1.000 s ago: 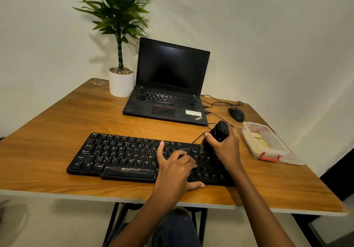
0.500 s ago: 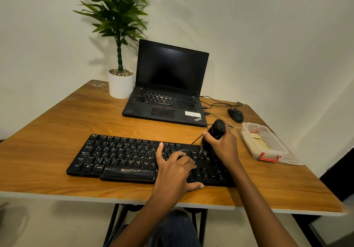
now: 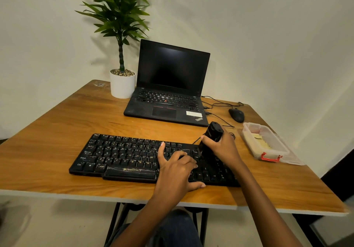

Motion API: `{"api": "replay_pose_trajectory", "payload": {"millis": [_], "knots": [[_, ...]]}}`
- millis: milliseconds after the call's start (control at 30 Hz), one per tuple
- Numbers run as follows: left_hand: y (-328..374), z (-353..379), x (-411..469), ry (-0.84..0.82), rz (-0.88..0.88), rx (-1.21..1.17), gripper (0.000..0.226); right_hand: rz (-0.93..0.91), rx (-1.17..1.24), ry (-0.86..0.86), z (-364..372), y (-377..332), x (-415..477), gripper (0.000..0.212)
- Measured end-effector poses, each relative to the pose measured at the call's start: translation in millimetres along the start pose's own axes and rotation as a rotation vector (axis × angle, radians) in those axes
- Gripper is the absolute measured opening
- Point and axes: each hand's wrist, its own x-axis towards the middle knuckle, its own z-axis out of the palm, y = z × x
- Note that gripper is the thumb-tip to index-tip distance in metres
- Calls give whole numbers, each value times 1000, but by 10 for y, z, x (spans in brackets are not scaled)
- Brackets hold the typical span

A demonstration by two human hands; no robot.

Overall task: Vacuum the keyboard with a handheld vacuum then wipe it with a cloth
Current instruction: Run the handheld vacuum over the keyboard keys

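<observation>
Wooden table, black keyboard, laptop, pale wall

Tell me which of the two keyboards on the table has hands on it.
The separate black Zebronics keyboard near the table's front edge; the left hand rests on its keys. The black laptop behind sits untouched.
</observation>
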Motion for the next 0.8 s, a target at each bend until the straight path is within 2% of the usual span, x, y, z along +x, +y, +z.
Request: {"api": "replay_pose_trajectory", "payload": {"millis": [100, 267, 467, 667, 800], "knots": [[-8, 2, 3, 6, 8, 7, 48, 63, 23, -47, -87, 10, 16, 21], [3, 7, 4, 2, 0, 14, 49, -35, -79, 76, -7, 3, 10, 26], [-15, 14, -2, -4, 3, 14, 48, 66, 69, -66, -86, 90, -60, 20], [-7, 5, 9, 0, 5, 27, 47, -53, -89, 73, 54, -6, -30, 24], [-10, 4, 12, -13, 1, 19, 48, 31, 30, -35, 6, 52, -54, 24]]}}
